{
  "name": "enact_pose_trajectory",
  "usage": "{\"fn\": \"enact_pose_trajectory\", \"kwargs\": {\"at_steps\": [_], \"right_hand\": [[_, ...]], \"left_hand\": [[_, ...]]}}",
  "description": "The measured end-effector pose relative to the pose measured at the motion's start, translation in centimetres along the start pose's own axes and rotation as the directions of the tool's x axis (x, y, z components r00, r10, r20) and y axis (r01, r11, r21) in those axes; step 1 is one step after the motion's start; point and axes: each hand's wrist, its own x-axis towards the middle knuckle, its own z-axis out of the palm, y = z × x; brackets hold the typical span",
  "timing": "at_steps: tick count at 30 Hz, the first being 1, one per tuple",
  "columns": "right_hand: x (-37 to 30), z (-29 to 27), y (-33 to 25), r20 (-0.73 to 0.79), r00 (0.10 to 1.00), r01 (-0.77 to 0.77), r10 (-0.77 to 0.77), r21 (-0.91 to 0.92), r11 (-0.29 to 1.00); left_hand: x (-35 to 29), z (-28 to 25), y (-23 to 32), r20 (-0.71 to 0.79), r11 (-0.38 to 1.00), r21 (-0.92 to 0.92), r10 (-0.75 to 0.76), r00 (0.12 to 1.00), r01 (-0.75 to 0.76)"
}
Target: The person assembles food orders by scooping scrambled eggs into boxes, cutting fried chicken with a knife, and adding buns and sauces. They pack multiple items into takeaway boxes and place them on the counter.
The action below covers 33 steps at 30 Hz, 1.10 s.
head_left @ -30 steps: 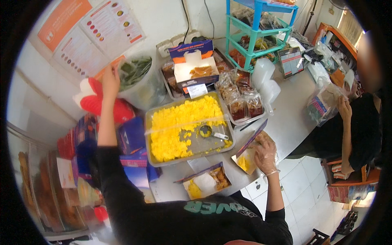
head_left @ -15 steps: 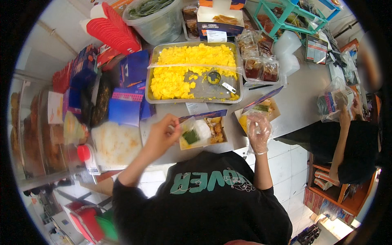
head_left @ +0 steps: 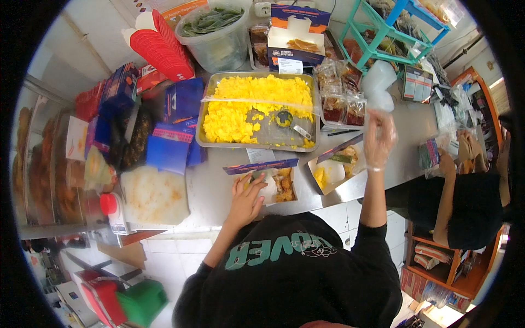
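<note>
My bare left hand (head_left: 247, 198) lies over the left part of an open food box (head_left: 286, 200), fingers spread. Fried chicken pieces (head_left: 284, 185) fill the box's right side. What lies beneath my fingers is mostly hidden. In a clear plastic glove, my right hand (head_left: 379, 136) is raised beside a tray of dark sauce packets (head_left: 348, 109). Its fingers stretch away from me, slightly blurred, with nothing visible in them. Between my arms stands a second open box (head_left: 326, 189) holding yellow egg (head_left: 321, 176) and other food.
Behind the boxes is a metal tray (head_left: 203, 131) of scrambled egg (head_left: 257, 93) with a black-rimmed scoop (head_left: 284, 118). A stained white board (head_left: 153, 194) and blue boxes (head_left: 168, 148) lie left. At right, another person's hands (head_left: 465, 150) handle plastic bags.
My left hand has moved down and right onto the left box, covering the green leaf seen there before. My right hand has left the right box and gone up and right towards the sauce packets.
</note>
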Motion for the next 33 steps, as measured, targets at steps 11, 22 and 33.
{"fn": "enact_pose_trajectory", "kwargs": {"at_steps": [11,22,33], "right_hand": [[10.0,25.0,-3.6,0.821,0.452,0.599,-0.35,0.011,0.8],[10.3,50.9,3.1,0.764,0.645,0.763,0.001,-0.644,-0.046],[15.4,35.7,-7.4,0.632,0.774,0.395,-0.036,-0.437,0.808]], "left_hand": [[-2.2,0.4,-1.3,-0.511,0.984,-0.12,-0.174,0.842,0.131],[-11.5,-0.1,-2.4,-0.751,0.833,-0.121,-0.433,0.498,0.54],[-9.8,-2.1,-5.5,-0.745,0.882,-0.11,-0.378,0.549,0.458]]}}
